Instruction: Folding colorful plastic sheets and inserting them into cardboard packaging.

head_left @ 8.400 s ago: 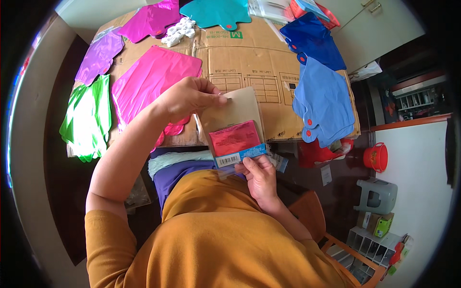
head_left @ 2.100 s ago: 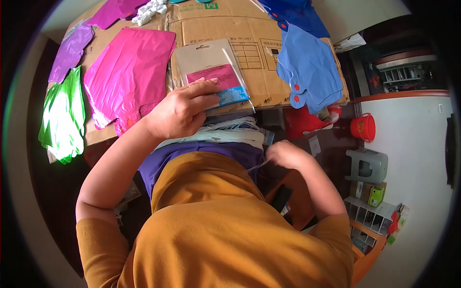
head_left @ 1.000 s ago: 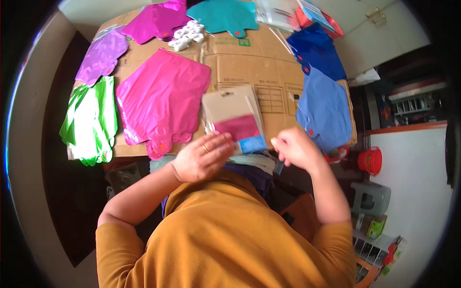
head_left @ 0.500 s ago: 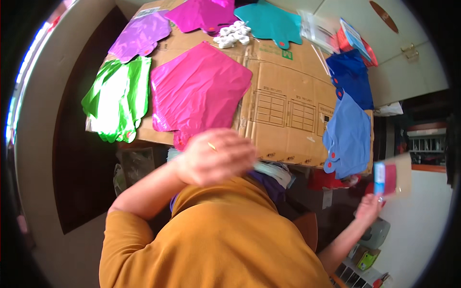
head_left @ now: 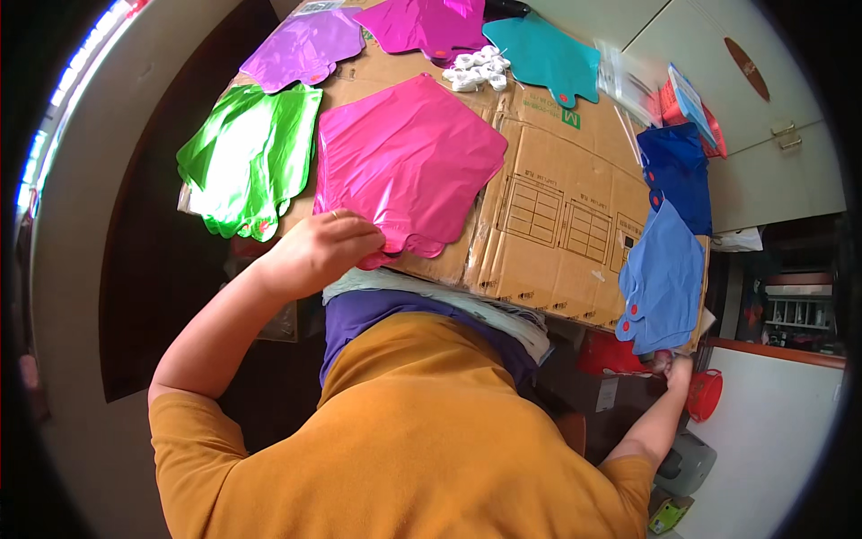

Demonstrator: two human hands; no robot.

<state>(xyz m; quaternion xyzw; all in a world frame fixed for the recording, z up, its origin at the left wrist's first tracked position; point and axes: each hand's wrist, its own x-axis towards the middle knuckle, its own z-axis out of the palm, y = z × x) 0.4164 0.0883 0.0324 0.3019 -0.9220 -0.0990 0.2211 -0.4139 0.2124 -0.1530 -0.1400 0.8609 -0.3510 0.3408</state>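
Flat, uninflated foil balloons lie in stacks on a cardboard sheet. My left hand point(head_left: 334, 244) is closed on the lower edge of the pink foil balloon stack point(head_left: 413, 153), fingers pinched by its red-dotted tab. Beyond the right edge of the cardboard, under the light blue balloons point(head_left: 666, 278), is my right hand point(head_left: 675, 370). It is small, blurred and partly hidden, its fingers curled; what is in them I cannot make out. A pale corner point(head_left: 708, 321) shows just above it. Shiny green balloons point(head_left: 251, 153) lie to the left of the pink stack.
On the cardboard point(head_left: 548, 144) also lie purple point(head_left: 305, 49), magenta point(head_left: 426, 25), teal point(head_left: 543, 58) and dark blue point(head_left: 675, 166) balloons. White ribbon rolls point(head_left: 476, 70) sit far centre. Clear plastic bags point(head_left: 624, 85) and packets point(head_left: 690, 103) are far right; a red basket point(head_left: 706, 395) stands below.
My left hand has moved down and left, from in the air onto the pink balloons' edge. My right hand has swung in toward the cardboard; the packet it held is mostly out of sight.
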